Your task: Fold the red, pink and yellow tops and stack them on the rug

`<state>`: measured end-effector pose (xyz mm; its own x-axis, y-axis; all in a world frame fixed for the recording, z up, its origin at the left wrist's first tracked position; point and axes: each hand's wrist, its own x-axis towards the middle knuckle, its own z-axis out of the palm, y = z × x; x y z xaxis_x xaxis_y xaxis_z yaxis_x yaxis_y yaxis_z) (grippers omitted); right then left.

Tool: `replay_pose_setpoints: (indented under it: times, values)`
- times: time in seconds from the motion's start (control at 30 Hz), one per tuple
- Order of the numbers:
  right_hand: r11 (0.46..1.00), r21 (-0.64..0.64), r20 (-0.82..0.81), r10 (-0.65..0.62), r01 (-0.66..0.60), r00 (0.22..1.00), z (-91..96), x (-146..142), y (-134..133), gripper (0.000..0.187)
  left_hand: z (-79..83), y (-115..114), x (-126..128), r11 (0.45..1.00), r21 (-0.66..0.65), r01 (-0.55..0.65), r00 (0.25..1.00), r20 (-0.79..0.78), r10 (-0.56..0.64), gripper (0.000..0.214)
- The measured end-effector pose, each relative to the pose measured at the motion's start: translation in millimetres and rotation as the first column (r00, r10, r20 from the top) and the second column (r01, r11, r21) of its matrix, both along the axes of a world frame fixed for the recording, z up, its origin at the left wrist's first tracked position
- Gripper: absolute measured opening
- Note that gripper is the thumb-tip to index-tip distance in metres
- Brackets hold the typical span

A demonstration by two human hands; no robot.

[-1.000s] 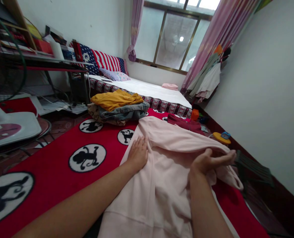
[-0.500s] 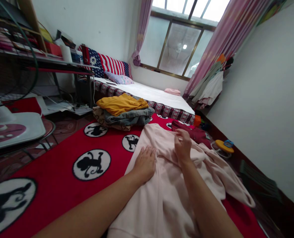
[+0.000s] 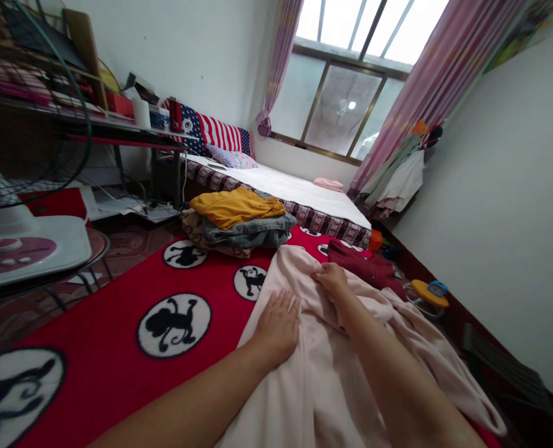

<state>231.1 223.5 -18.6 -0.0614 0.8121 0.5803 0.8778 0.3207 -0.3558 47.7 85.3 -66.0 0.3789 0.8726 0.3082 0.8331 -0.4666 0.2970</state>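
A pale pink long-sleeved top (image 3: 332,373) lies spread over a red cloth with monkey prints (image 3: 103,367). My left hand (image 3: 279,326) rests flat on the top's left part, fingers together and stretched out. Farther up and to the right, my right hand (image 3: 333,280) has its thumb and fingers closed on a fold of the same top. One sleeve trails down to the right, past my right forearm. Just beyond that hand lies a dark red garment (image 3: 365,264).
Folded clothes, a mustard garment (image 3: 234,208) over denim (image 3: 253,233), are stacked ahead. A fan (image 3: 28,242) on a stool and a cluttered desk (image 3: 136,137) stand left. Behind is a bed (image 3: 286,180); a yellow stool (image 3: 428,292) and dark rack (image 3: 505,367) sit right.
My right hand has come down and left from a raised curl onto the top and closed on its cloth. My left hand stays flat on it. The view has shifted slightly.
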Motion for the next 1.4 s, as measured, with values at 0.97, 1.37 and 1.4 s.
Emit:
replay_pose_setpoints:
  times: [0.97, 1.37, 1.4]
  values:
    - [0.888, -0.313, -0.628, 0.072, -0.337, 0.775, 46.4, -13.5, -87.5, 0.041, -0.2, 0.2, 3.7, 0.999, 0.021, -0.031, 0.999, 0.045, 0.03, 0.052]
    - [0.933, -0.139, -0.169, 0.308, -0.332, 0.936, 6.4, -32.3, -134.6, 0.014, 2.5, 2.2, 1.2, 0.993, 0.116, 0.023, 0.968, 0.245, -0.051, 0.046]
    - [0.925, -0.198, -0.346, 0.244, -0.324, 0.906, 5.0, -35.5, -131.8, 0.023, 2.7, 2.0, 1.3, 0.993, 0.114, 0.02, 0.964, 0.26, -0.05, 0.044]
